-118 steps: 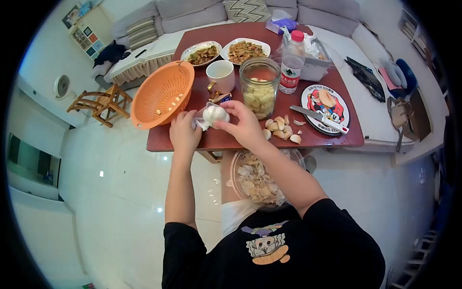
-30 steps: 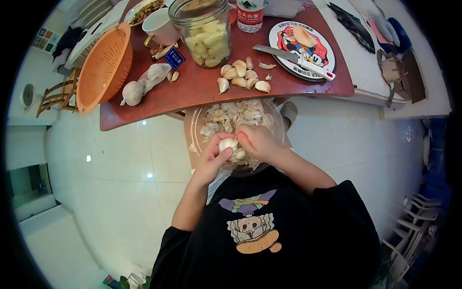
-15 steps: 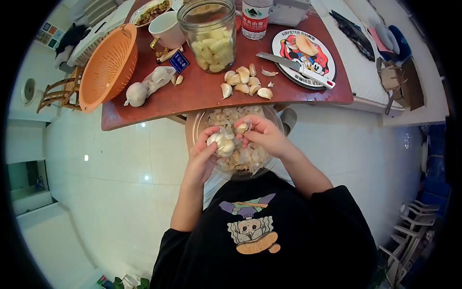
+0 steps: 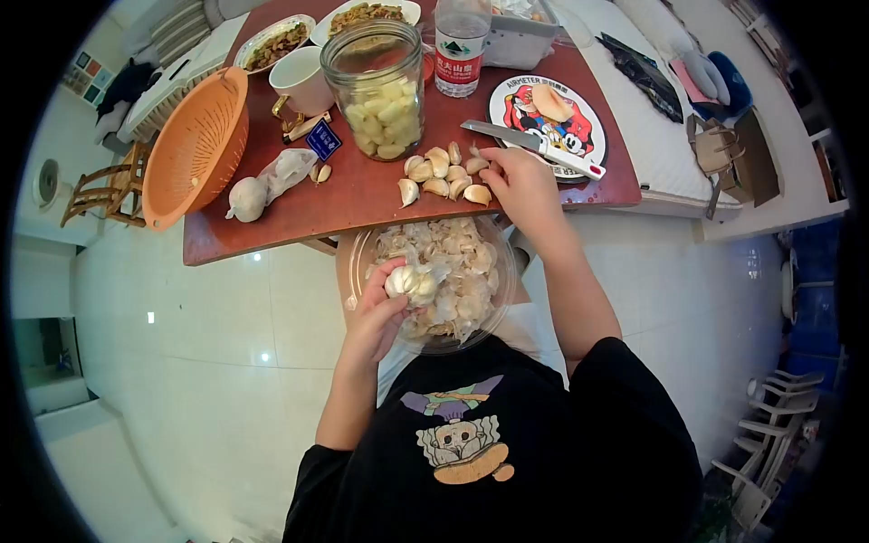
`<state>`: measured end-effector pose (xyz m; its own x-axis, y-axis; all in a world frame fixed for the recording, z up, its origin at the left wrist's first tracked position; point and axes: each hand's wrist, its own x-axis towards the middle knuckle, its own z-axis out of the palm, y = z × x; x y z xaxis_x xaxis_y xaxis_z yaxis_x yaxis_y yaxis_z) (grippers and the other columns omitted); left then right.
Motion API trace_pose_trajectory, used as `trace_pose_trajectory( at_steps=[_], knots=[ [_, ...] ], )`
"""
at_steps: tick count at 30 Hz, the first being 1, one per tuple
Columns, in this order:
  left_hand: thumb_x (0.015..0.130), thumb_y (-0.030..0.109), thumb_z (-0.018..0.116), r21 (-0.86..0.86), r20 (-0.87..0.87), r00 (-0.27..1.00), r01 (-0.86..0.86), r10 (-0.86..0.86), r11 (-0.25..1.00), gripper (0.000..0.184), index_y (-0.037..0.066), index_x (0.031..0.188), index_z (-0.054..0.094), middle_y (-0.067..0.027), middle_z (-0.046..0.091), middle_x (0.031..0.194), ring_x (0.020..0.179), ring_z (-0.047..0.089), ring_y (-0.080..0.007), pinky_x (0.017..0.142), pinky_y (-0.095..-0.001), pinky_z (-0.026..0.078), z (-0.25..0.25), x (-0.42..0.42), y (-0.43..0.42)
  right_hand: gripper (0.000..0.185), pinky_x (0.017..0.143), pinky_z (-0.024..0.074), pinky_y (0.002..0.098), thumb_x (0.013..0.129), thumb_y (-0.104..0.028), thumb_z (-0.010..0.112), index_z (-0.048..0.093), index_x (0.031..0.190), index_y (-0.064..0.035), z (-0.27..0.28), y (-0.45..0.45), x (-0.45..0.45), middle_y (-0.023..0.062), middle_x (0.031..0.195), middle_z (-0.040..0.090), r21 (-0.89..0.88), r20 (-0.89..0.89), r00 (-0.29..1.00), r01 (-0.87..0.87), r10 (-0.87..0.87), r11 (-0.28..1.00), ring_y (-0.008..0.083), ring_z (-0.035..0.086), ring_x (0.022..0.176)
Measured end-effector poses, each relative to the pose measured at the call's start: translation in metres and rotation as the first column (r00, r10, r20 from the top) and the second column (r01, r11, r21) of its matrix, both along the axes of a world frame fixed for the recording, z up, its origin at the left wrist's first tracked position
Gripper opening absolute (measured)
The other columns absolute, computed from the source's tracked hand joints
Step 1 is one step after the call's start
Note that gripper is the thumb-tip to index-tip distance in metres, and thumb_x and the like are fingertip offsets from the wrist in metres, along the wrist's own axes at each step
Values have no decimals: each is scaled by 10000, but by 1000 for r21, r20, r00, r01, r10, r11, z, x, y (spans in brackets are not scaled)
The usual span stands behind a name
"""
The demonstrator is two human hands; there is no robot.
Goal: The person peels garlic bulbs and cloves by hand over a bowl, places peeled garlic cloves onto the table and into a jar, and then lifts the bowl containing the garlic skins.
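Garlic bulb (image 4: 412, 284), knobbly and papery, sits in the left hand (image 4: 377, 315).

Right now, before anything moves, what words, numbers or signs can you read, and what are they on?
"AIRMETER": upper rim of the round white cartoon-printed plate; the characters after it are too blurred.
"农夫山泉": the clear plastic bottle with a red label; its smaller print is too blurred.
Small dark-blue rectangular tag: white marks, too small to read.
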<state>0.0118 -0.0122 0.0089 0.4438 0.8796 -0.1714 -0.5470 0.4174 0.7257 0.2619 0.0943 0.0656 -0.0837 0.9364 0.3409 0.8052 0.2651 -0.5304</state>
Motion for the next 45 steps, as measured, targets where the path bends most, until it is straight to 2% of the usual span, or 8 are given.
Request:
trace_pose_trajectory(
  at_steps=[9, 12, 22, 25, 34, 38, 42, 45],
  knots=[
    [862, 37, 580, 36, -41, 998, -45, 47, 998, 468, 59, 1268, 348, -81, 511, 1150, 1081, 521, -175, 927, -354, 447, 9, 4, -3, 222, 568, 424, 245, 781, -105, 677, 619, 987, -45, 14, -59, -21, 38, 749, 574, -27, -309, 936, -187, 170, 982, 130, 532, 624],
    [878, 56, 568, 59, -93, 990, -99, 104, 993, 439, 56, 1259, 350, -61, 508, 1114, 1024, 525, -148, 898, -328, 450, 7, 10, -5, 243, 576, 441, 258, 776, -155, 701, 590, 966, -52, -3, -85, -42, 50, 748, 582, -258, -329, 904, -365, 274, 895, 145, 564, 652],
    [930, 160, 540, 56, -183, 981, -47, 56, 997, 367, 46, 1234, 369, -47, 521, 1041, 909, 523, -111, 766, -264, 468, -5, 5, -7, 221, 610, 462, 429, 854, -228, 586, 510, 947, -42, -58, -94, -69, 154, 790, 619, -97, -301, 830, -516, 469, 851, 379, 598, 735],
    [924, 182, 549, -21, -117, 992, -58, 55, 998, 372, 55, 1231, 380, -54, 533, 1055, 906, 544, -135, 757, -291, 482, -3, 8, -13, 213, 600, 461, 422, 912, -239, 512, 516, 952, -30, -74, -95, -68, 138, 767, 606, -222, -509, 820, -418, 261, 881, 335, 604, 685],
    [951, 246, 488, -110, 178, 982, -47, 67, 993, 345, 88, 1243, 395, -72, 511, 1173, 1029, 525, -187, 791, -360, 471, -8, 0, -3, 328, 482, 315, 189, 1004, -321, 360, 540, 955, -52, -52, -87, -54, -26, 671, 437, -293, -955, 158, -612, -249, 735, 40, 399, 544],
    [957, 232, 461, -177, 213, 969, -85, 122, 981, 327, 88, 1243, 396, -88, 506, 1202, 1079, 514, -220, 848, -413, 456, -4, -2, -5, 283, 539, 395, 208, 989, -267, 421, 558, 1003, -19, -23, -72, -25, 4, 744, 538, -208, -905, 422, -323, -56, 923, 66, 488, 607],
    [947, 181, 470, -229, 259, 956, -79, 139, 970, 317, 74, 1236, 396, -96, 505, 1209, 1150, 495, -250, 928, -445, 441, -2, 1, -5, 203, 674, 457, 294, 849, -78, 611, 597, 1043, -17, -7, -39, -3, 66, 866, 611, 160, -283, 959, 45, 2, 986, 172, 575, 738],
    [930, 132, 491, -227, 248, 962, -60, 117, 972, 358, 78, 1266, 378, -101, 489, 1238, 1187, 479, -263, 968, -458, 429, -1, 3, -4, 254, 718, 452, 342, 790, -60, 636, 606, 1041, -34, -13, -24, 3, 93, 884, 606, 338, 44, 999, -12, -3, 941, 247, 576, 793]
  ],
)
